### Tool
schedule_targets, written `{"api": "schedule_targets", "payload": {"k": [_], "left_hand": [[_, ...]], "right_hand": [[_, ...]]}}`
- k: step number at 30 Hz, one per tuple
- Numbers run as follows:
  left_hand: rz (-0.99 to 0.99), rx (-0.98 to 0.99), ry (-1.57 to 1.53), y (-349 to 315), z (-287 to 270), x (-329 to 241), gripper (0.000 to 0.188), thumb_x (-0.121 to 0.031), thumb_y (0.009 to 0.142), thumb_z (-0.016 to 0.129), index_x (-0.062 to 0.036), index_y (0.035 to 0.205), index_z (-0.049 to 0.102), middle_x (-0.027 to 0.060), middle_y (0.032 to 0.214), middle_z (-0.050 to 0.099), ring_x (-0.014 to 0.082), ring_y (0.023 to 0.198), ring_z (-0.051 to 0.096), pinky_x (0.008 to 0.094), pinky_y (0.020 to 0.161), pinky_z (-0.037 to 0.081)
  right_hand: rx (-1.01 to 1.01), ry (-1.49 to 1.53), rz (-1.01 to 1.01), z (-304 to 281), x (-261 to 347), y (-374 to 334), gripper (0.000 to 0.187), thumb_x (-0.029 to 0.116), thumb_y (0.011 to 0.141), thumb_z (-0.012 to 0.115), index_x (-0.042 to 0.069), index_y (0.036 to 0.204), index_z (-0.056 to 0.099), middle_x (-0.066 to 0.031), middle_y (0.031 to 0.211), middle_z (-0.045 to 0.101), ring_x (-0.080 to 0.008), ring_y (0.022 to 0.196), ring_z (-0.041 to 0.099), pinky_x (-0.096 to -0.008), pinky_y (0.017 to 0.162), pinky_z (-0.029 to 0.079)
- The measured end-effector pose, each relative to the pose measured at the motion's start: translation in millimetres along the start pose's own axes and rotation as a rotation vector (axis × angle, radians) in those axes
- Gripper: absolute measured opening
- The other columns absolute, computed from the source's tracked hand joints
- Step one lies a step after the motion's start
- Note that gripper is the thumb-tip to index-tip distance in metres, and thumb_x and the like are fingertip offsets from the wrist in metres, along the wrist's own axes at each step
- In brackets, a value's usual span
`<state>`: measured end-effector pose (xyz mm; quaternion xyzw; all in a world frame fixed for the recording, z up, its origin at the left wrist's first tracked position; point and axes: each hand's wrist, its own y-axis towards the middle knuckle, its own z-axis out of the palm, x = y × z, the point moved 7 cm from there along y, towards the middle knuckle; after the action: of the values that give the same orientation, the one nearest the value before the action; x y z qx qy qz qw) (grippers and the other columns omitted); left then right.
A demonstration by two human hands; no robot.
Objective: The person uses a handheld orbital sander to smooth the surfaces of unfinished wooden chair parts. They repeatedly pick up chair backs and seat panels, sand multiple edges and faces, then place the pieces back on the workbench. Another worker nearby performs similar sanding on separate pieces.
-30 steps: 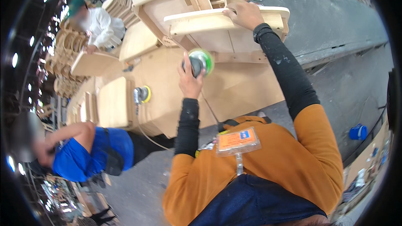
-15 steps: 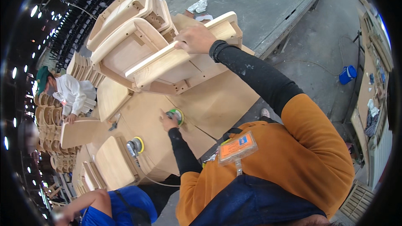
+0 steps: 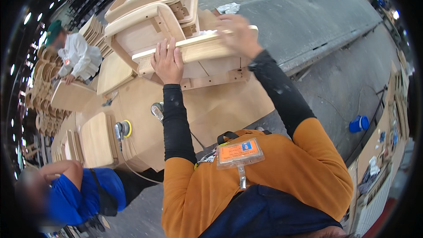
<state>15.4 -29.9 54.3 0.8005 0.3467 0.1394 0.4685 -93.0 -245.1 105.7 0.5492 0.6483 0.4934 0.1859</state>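
Observation:
A pale wooden chair seat (image 3: 205, 52) stands tilted on its edge on the table in front of me, its frame rails underneath showing. My left hand (image 3: 168, 62) lies against its left part, fingers stretched flat over the upper edge. Over the right part of the same edge is my right hand (image 3: 240, 36), smeared by motion; its fingers do not show clearly. An orbital sander (image 3: 157, 110) rests on the table, partly hidden behind my left forearm.
More wooden seats (image 3: 141, 28) are stacked behind. A second sander (image 3: 122, 130) with a yellow rim lies left, by a wooden panel (image 3: 98, 139). A person in blue (image 3: 83, 194) is near left; another in white (image 3: 81, 55) holds a panel farther off. A grey platform (image 3: 308, 28) stands right.
My left hand has left the green-rimmed sander and moved up onto the seat's edge. My right hand has shifted along the edge from its earlier grip. The view has swung a little.

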Motion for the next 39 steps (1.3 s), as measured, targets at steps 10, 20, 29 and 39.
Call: {"api": "schedule_targets", "payload": {"k": [10,20,29,39], "left_hand": [[-0.025,-0.082,-0.070,-26,34,-114,0.030,-0.028,0.095,0.055,-0.0193,0.123,0.063,0.0008,0.127,0.061,0.0260,0.124,0.050,0.0533,0.112,0.021],[0.043,0.111,0.100,-30,26,-87,0.056,-0.033,0.087,0.067,-0.0207,0.139,0.050,0.0020,0.142,0.050,0.0279,0.135,0.040,0.0508,0.113,0.022],[-0.669,0.583,0.351,-214,24,149,0.081,-0.033,0.079,0.075,-0.0252,0.148,0.034,0.0198,0.151,0.032,0.0408,0.140,0.029,0.0583,0.108,0.029],[-1.136,0.664,0.330,-305,57,233,0.097,-0.036,0.074,0.077,-0.0327,0.152,0.018,0.0275,0.135,0.041,0.0429,0.101,0.063,0.0489,0.088,0.052]], "right_hand": [[-0.233,0.555,0.652,-12,-97,-61,0.023,0.024,0.092,0.068,0.005,0.105,0.064,-0.0024,0.085,0.062,-0.0078,0.074,0.056,-0.0243,0.064,0.047],[-0.249,0.577,0.634,-7,-95,-53,0.022,0.022,0.091,0.069,0.003,0.101,0.064,-0.0027,0.090,0.063,-0.0101,0.079,0.057,-0.0260,0.070,0.047],[-0.237,0.465,0.656,-12,-94,-57,0.025,0.028,0.092,0.067,0.004,0.101,0.064,-0.0041,0.090,0.065,-0.0104,0.081,0.058,-0.0260,0.072,0.048],[-0.225,0.450,0.659,-15,-87,-69,0.026,0.029,0.091,0.068,0.006,0.102,0.064,-0.0017,0.091,0.063,-0.0095,0.083,0.056,-0.0255,0.075,0.047]]}}
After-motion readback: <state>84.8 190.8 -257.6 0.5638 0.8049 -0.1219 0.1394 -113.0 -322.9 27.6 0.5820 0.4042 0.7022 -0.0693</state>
